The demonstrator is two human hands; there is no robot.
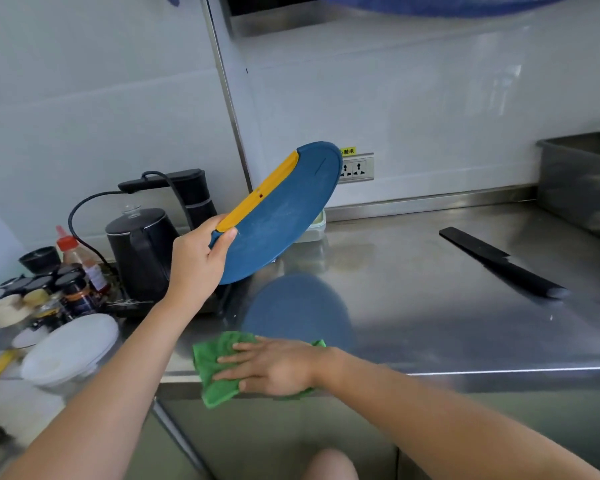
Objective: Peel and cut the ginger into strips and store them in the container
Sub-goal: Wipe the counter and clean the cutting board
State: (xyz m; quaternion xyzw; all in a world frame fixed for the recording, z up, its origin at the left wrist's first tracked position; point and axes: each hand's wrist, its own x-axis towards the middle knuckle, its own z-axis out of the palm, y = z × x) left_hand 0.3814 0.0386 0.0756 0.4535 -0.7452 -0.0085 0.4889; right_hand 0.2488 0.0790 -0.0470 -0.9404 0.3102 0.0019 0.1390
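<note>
My left hand [198, 258] grips the near end of a blue cutting board [284, 216] with a yellow edge strip and holds it tilted up off the steel counter [413, 306]. My right hand [271, 367] lies flat with straight fingers on a green cloth [219, 368] at the counter's front edge. A black knife [499, 261] lies on the counter to the right, apart from both hands. A pale green container [317, 225] shows partly behind the board. No ginger is visible.
A black kettle [142, 251] and a black dispenser [194, 195] stand at the back left. Spice jars [66, 289], a sauce bottle [78, 258] and white bowls [70, 351] crowd the left. A steel tub [582, 181] sits at the far right. A wall socket [355, 168] is behind the board.
</note>
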